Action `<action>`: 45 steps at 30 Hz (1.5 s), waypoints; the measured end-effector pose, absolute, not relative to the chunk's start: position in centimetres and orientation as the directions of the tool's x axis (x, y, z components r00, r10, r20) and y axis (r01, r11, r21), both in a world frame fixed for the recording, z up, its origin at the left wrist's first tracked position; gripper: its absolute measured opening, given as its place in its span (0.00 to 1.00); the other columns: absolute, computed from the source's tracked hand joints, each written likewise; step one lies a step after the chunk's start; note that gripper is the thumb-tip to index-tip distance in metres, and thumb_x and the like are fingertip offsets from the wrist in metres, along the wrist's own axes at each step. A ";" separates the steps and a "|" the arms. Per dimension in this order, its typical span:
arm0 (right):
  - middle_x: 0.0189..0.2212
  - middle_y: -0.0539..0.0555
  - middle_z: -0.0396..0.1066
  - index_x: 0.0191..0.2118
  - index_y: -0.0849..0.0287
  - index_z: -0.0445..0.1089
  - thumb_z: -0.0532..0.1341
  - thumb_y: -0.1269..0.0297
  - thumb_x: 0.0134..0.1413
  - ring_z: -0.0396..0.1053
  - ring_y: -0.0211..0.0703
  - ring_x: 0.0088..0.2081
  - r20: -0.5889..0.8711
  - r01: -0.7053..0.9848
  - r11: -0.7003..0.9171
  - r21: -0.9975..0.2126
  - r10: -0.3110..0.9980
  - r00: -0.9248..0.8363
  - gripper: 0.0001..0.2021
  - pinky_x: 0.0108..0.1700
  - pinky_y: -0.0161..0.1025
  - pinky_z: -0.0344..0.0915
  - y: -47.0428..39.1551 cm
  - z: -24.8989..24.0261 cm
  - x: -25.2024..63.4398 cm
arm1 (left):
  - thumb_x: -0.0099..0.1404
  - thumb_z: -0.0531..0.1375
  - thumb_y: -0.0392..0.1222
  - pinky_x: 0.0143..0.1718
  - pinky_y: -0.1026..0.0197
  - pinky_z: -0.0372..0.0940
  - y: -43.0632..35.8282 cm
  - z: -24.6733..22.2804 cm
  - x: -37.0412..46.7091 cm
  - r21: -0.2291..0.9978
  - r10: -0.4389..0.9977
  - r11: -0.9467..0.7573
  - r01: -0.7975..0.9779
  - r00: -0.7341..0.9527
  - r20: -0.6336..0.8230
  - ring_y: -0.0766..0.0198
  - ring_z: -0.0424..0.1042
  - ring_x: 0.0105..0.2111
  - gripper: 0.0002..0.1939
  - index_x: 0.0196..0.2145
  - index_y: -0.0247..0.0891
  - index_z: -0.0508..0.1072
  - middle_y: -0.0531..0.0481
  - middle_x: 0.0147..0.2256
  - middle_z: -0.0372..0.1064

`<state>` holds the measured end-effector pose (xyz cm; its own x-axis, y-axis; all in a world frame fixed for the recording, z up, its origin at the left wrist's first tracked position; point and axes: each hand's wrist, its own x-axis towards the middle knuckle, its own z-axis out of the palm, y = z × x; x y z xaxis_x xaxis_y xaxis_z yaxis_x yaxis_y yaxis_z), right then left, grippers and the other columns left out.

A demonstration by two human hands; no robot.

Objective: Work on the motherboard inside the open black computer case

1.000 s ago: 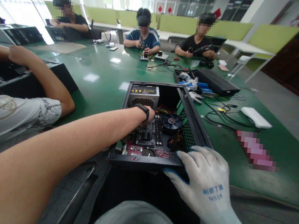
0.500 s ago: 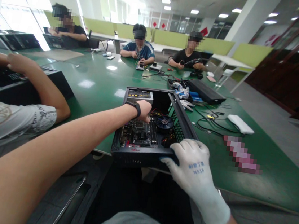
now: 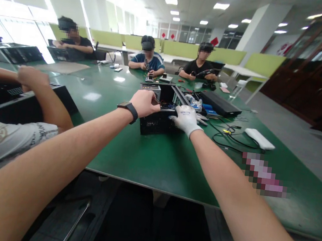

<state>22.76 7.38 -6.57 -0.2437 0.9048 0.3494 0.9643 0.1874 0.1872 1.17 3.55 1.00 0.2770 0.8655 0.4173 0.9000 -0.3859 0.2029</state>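
An open black computer case (image 3: 156, 124) lies on the green table (image 3: 145, 155), its near wall towards me. A power supply (image 3: 153, 90) shows inside at its far left; the rest of the inside is mostly hidden by my hands. My left hand (image 3: 144, 103), bare with a dark watch on the wrist, is closed over the case's near edge, its fingertips partly out of sight inside. At the near right corner, my right hand (image 3: 186, 118), in a white work glove, grips the rim with the thumb on the near wall.
At my left a person's bare arm (image 3: 52, 101) rests by another black case (image 3: 64, 99). Black cables (image 3: 220, 137), a white pouch (image 3: 260, 139) and a blurred pink item (image 3: 262, 174) lie right. Behind the case are a black panel (image 3: 221, 104) and gloves. Several people sit across.
Both my hands and the computer case have moved forward, away from the table's near edge. My left hand has shifted from inside the case to its near edge.
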 end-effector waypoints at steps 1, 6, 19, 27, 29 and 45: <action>0.53 0.57 0.68 0.55 0.59 0.67 0.60 0.51 0.63 0.68 0.47 0.52 0.339 0.965 0.179 0.191 0.911 -0.236 0.21 0.55 0.53 0.67 8.7 -6.4 22.6 | 0.57 0.62 0.48 0.37 0.59 0.65 3.4 0.8 1.1 0.218 0.869 -0.383 0.898 0.270 0.415 0.59 0.73 0.33 0.13 0.33 0.35 0.79 0.44 0.31 0.77; 0.54 0.58 0.68 0.56 0.59 0.67 0.60 0.53 0.63 0.69 0.47 0.52 0.289 0.966 0.169 0.198 0.931 -0.222 0.21 0.53 0.52 0.69 13.6 -5.9 22.0 | 0.58 0.60 0.48 0.38 0.59 0.66 3.1 -0.2 0.7 0.220 0.879 -0.382 0.898 0.279 0.387 0.59 0.74 0.34 0.14 0.35 0.35 0.79 0.44 0.33 0.78; 0.54 0.58 0.68 0.56 0.59 0.67 0.60 0.52 0.63 0.69 0.47 0.52 0.294 0.952 0.230 0.200 0.913 -0.282 0.21 0.53 0.52 0.68 12.6 -5.7 21.9 | 0.60 0.60 0.48 0.37 0.60 0.66 2.6 -0.1 -1.4 0.205 0.876 -0.384 0.900 0.286 0.387 0.60 0.74 0.33 0.13 0.33 0.36 0.77 0.45 0.33 0.77; 0.45 0.58 0.71 0.48 0.61 0.70 0.57 0.44 0.62 0.67 0.49 0.49 0.360 0.951 0.258 0.171 0.882 -0.304 0.23 0.54 0.51 0.61 4.5 -6.8 21.6 | 0.59 0.60 0.48 0.38 0.60 0.65 2.2 1.3 -1.0 0.191 0.879 -0.392 0.900 0.306 0.365 0.60 0.74 0.35 0.14 0.37 0.35 0.77 0.45 0.35 0.78; 0.41 0.60 0.71 0.44 0.61 0.70 0.56 0.42 0.61 0.65 0.52 0.48 0.377 0.947 0.277 0.160 0.870 -0.318 0.24 0.52 0.50 0.57 1.5 -6.9 21.7 | 0.58 0.61 0.48 0.39 0.60 0.66 2.0 1.5 -0.5 0.181 0.882 -0.398 0.899 0.320 0.347 0.59 0.74 0.35 0.17 0.40 0.35 0.77 0.45 0.36 0.78; 0.31 0.53 0.69 0.36 0.55 0.70 0.64 0.49 0.56 0.63 0.50 0.39 0.456 0.908 0.418 0.004 0.807 -0.374 0.14 0.51 0.49 0.54 -20.1 -7.9 22.9 | 0.49 0.71 0.47 0.40 0.60 0.71 -0.2 -3.9 4.6 -0.215 0.814 -0.568 0.794 0.505 -0.287 0.50 0.78 0.42 0.20 0.39 0.35 0.82 0.37 0.40 0.79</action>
